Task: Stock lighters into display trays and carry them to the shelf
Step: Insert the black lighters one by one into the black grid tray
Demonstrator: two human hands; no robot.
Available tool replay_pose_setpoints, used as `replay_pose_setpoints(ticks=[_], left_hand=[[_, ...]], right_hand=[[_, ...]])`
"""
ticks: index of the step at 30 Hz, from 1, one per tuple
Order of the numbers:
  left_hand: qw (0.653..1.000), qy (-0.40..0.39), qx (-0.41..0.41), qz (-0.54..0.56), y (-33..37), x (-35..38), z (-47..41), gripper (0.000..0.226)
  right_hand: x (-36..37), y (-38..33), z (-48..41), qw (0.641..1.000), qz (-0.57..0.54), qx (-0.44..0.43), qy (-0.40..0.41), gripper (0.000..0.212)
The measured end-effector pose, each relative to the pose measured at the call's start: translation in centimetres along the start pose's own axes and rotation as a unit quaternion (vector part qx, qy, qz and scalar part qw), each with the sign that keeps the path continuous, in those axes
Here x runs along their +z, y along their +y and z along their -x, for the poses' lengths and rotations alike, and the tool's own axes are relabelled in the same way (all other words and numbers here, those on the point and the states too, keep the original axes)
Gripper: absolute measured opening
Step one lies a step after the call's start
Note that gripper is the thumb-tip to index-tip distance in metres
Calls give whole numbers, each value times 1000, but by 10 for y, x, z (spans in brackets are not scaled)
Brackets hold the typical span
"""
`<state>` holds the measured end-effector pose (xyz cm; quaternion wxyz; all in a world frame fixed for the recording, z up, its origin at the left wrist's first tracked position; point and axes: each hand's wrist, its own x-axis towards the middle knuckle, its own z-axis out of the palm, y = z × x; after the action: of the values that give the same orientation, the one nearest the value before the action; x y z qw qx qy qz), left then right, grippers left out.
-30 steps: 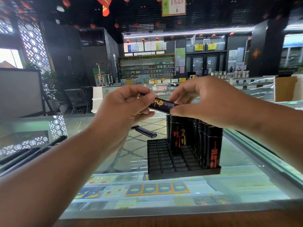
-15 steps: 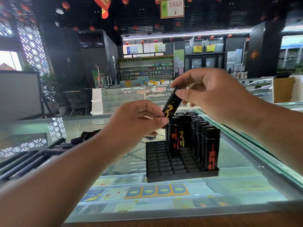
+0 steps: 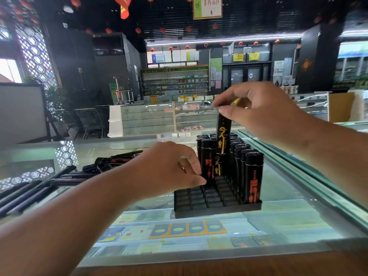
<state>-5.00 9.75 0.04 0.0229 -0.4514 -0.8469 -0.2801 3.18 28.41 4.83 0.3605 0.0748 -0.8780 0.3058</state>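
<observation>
A black slotted display tray (image 3: 217, 208) stands on the glass counter, its right and rear slots filled with several upright black lighters (image 3: 253, 176) printed in orange and yellow. My right hand (image 3: 258, 112) pinches the top of one black lighter (image 3: 224, 134), held upright just above the standing rows. My left hand (image 3: 171, 168) rests at the tray's left rear, fingers curled against the leftmost standing lighter; whether it grips anything is unclear.
A heap of loose black lighters (image 3: 65, 176) lies on the glass counter (image 3: 294, 206) to the left. A raised glass edge (image 3: 318, 176) runs along the right. A wooden counter rim (image 3: 219, 265) is nearest me. Shop cabinets stand far behind.
The lighter went from lying between both hands to upright in my right hand alone, moving down over the tray. My left hand let go and dropped to the tray's left side.
</observation>
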Motion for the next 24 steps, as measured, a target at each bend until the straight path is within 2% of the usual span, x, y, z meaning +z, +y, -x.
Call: replay_pose_setpoints(ticks=[9,18,24], left_hand=[[999,-52,-6,12,-1,0,0,12],[998,-59,0,2,-1,0,0,11],[998,-59,1,7,-2,0,0,12]], right_hand=[[2,4,0,997,59,-3,-48,8],[2,3,1,991,78,-2,-108,7],[2,2,1,988,99,8,-116,6]])
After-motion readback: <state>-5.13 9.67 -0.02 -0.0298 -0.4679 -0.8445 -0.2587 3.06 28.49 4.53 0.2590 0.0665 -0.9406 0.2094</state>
